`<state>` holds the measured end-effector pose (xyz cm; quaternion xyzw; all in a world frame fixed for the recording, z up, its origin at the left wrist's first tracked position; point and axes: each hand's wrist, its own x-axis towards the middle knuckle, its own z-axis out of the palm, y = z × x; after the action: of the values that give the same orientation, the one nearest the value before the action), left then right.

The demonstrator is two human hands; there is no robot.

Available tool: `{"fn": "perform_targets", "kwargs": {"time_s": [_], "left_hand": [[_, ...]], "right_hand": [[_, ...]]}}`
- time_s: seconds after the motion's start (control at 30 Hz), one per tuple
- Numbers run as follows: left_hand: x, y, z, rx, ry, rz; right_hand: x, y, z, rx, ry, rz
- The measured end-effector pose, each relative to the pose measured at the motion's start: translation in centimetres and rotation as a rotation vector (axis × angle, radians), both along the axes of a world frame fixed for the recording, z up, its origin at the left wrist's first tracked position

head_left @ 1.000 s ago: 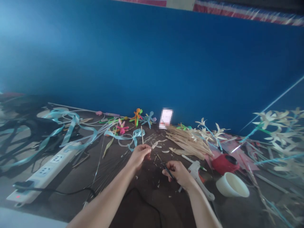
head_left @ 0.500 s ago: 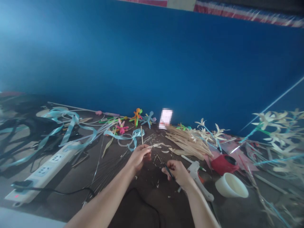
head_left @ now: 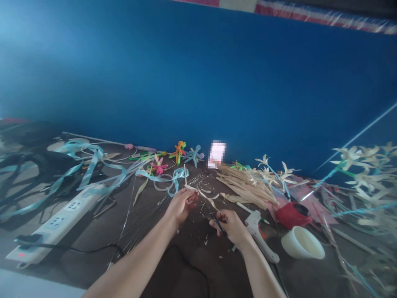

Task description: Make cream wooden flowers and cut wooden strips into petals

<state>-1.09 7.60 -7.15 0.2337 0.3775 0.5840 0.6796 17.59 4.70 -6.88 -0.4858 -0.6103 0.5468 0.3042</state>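
In the middle of the table my left hand is closed, thumb and fingers pinching a pale dried-leaf strip. One end of the strip sticks up behind the fingers; the other curls down to the right hand's fingertips. To the right, my right hand is wrapped around dark-handled scissors. Their blades are hard to make out against the dark table. Small pale scraps lie below and between the hands. Beyond the right hand is a stack of dried leaf strips.
A white glue gun lies beside my right forearm, near a white cup and a red container. Pale flowers rise at right. A corded power strip, blue ribbon and fuzzy figures occupy the left and back.
The strip's free end has swung down toward the right hand's fingertips. The scissor blades, earlier seen spread in a V, are less distinct. Both hands have shifted only slightly.
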Motion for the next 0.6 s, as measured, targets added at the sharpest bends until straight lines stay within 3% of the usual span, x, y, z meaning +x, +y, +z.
{"fn": "perform_targets", "kwargs": {"time_s": [0.6], "left_hand": [[-0.07,-0.08,0.4,0.013,0.026,0.008]], "right_hand": [[0.01,0.03,-0.44,0.012,0.005,0.018]]}}
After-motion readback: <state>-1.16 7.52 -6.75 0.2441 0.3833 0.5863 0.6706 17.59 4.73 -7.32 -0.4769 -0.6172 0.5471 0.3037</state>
